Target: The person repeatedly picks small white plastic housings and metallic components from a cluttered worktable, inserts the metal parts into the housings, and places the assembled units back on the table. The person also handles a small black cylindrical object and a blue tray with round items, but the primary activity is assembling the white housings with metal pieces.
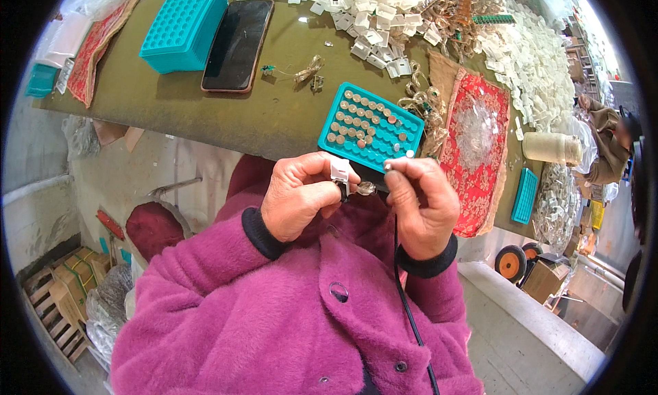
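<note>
My left hand (295, 197) pinches a small white plastic housing (339, 169), with a little bundle of thin wire (367, 188) sticking out beside it toward the right. Facing it across a short gap, my right hand (426, 206) is closed at thumb and forefinger on a tiny pale piece (388, 166), too small to name. Just beyond both hands lies a teal tray (379, 147) with rows of round wells. Many of its wells hold small round discs (351, 121), mostly silvery; a few look reddish or white.
Beyond the tray are heaped white plastic housings (384, 25) and tangled wires (425, 103). Rightward lie a red patterned cloth (473, 162), a thread spool (548, 148) and another teal tray (524, 196). A phone (238, 45) and stacked teal trays (185, 28) sit to the left. A black cable (408, 299) hangs over my coat.
</note>
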Demonstrator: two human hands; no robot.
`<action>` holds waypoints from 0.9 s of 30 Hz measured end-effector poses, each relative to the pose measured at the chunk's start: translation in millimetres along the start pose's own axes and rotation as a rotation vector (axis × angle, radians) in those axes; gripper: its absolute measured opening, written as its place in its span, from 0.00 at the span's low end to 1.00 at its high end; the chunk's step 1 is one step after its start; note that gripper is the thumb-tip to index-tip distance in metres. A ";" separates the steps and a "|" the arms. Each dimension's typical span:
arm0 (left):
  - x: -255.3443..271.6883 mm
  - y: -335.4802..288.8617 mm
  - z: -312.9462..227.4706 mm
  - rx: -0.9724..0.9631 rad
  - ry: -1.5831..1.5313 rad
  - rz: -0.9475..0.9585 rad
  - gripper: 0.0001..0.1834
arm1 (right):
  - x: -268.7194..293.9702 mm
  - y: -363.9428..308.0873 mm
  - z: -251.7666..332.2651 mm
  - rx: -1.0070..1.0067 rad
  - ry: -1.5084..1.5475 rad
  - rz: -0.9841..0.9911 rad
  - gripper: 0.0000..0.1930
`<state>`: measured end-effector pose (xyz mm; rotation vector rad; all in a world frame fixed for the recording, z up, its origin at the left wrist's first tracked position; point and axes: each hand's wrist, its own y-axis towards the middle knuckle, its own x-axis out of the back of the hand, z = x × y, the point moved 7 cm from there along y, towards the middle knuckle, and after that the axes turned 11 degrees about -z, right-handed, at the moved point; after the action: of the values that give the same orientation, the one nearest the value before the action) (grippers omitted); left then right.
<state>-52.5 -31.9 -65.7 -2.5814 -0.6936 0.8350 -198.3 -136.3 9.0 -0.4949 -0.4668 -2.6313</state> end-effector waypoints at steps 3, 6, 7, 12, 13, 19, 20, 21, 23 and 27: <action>1.4 -1.6 -1.8 -0.019 -0.003 0.008 0.13 | -5.5 -18.1 -1.8 -0.190 0.169 0.050 0.05; 0.8 -3.4 -1.3 0.001 0.013 0.011 0.14 | -10.7 -32.1 -7.4 -0.353 0.252 0.089 0.06; -1.7 -4.7 -1.9 -0.014 0.002 0.021 0.14 | -12.8 -35.4 -8.6 -0.372 0.258 0.089 0.06; -4.9 -12.1 2.1 -0.030 0.026 0.005 0.15 | -21.1 -49.6 -14.2 -0.475 0.334 0.120 0.04; -3.9 -13.0 3.2 -0.036 0.040 0.003 0.15 | -22.7 -52.2 -14.1 -0.480 0.340 0.132 0.04; 5.6 -16.1 -3.8 -0.165 0.065 0.060 0.14 | -29.2 -62.0 -9.6 -0.457 0.382 0.166 0.04; 6.6 -17.0 -1.0 -0.128 0.074 0.050 0.14 | -28.2 -63.3 -9.9 -0.468 0.392 0.154 0.04; 6.4 -18.1 2.2 -0.090 0.084 0.043 0.13 | -27.4 -64.7 -11.2 -0.494 0.406 0.139 0.04; 3.0 -21.2 6.5 -0.048 0.058 0.041 0.13 | -24.8 -65.8 -12.6 -0.507 0.441 0.103 0.05; -1.5 -25.5 6.3 -0.062 0.024 0.068 0.16 | -22.4 -67.9 -18.4 -0.541 0.459 0.083 0.06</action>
<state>-66.2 -10.6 -58.3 -2.6792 -0.6376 0.8135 -215.3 -77.8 -32.8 -0.0459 0.4075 -2.6540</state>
